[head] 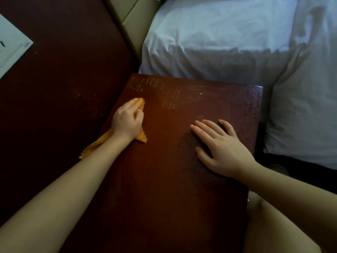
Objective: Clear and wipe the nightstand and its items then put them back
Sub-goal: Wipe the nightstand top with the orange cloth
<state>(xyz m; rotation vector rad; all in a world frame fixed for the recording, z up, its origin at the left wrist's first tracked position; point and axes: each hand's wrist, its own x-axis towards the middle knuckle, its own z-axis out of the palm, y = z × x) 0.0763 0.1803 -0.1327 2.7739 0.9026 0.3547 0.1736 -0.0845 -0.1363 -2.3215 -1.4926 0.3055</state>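
The nightstand (164, 170) has a dark reddish-brown top with pale scratch marks near its far edge, and nothing stands on it. My left hand (126, 120) presses an orange cloth (141, 136) with a zigzag edge onto the top's left side, fingers curled over it. Part of the cloth trails out under my wrist past the nightstand's left edge. My right hand (220, 147) lies flat on the top's right half, fingers spread and straight, holding nothing.
A bed with white sheets and pillows (228, 39) borders the nightstand at the back and right. A beige padded headboard (131, 21) runs diagonally behind. On the left is a dark brown wall panel (63, 79) with a white card (11, 50).
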